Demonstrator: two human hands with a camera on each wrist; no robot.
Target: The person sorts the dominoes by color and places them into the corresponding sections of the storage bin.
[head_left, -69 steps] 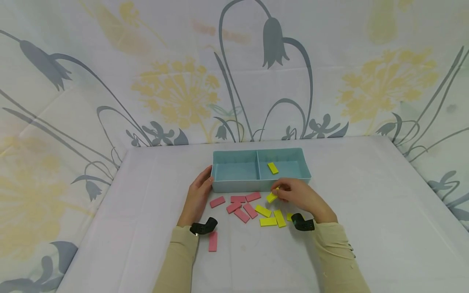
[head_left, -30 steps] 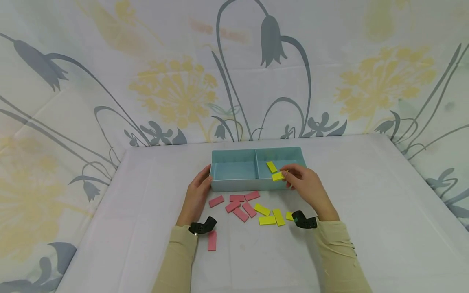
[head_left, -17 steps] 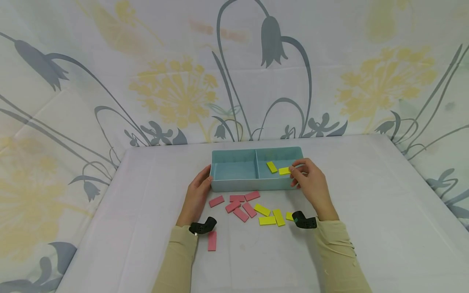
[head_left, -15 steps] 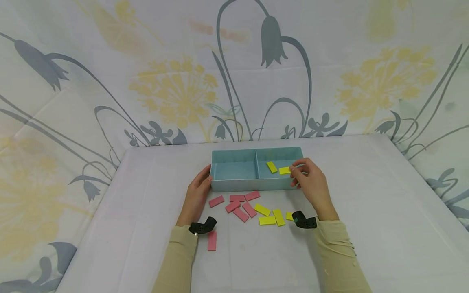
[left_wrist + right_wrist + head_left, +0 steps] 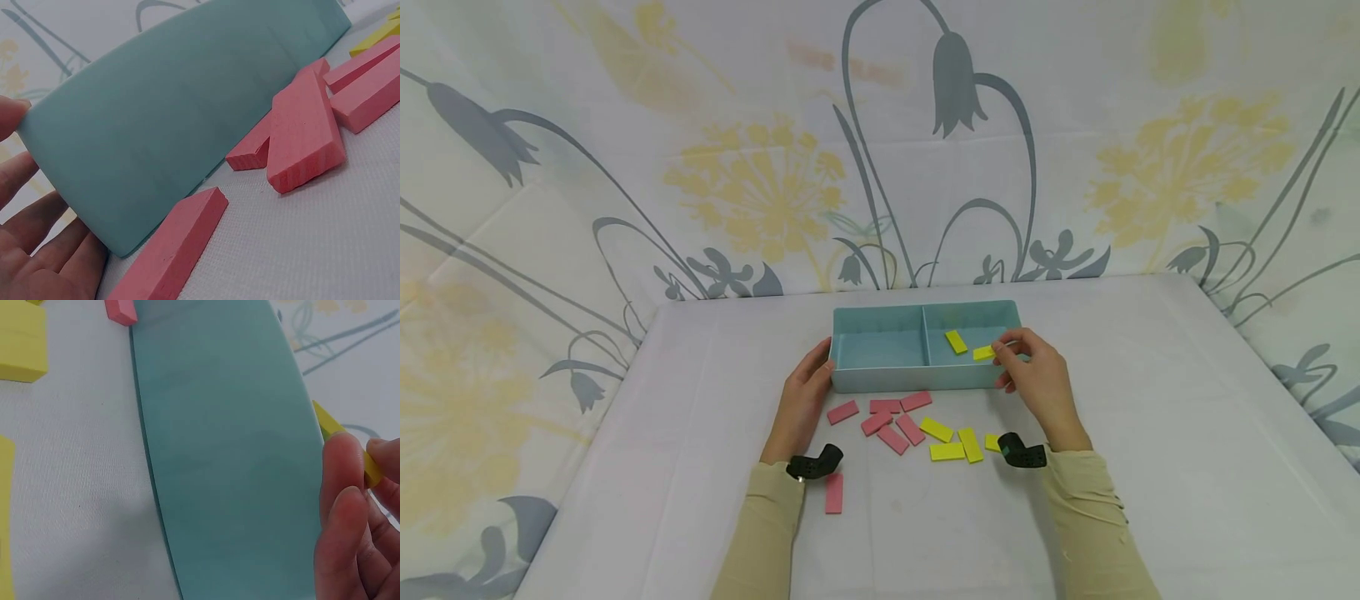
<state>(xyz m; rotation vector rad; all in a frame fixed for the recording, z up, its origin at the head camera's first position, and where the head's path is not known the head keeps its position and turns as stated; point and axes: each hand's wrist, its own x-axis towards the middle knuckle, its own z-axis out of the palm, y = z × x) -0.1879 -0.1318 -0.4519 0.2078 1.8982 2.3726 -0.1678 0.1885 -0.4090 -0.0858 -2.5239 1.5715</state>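
Right hand: pinching the yellow block by its right end, hovering over the tray's right compartment.
Block's axis: lying roughly along the blue tray, pointing from the fingertips toward the divider, just beside the second yellow block already lying inside.
Left hand: fingers lying straight, pressing against the tray's left end wall, bracing it.
Nearer hand: the right one is holding the block; the left is sitting well apart from it.
Bench: pink blocks and yellow blocks are lying between the tray and the near edge.
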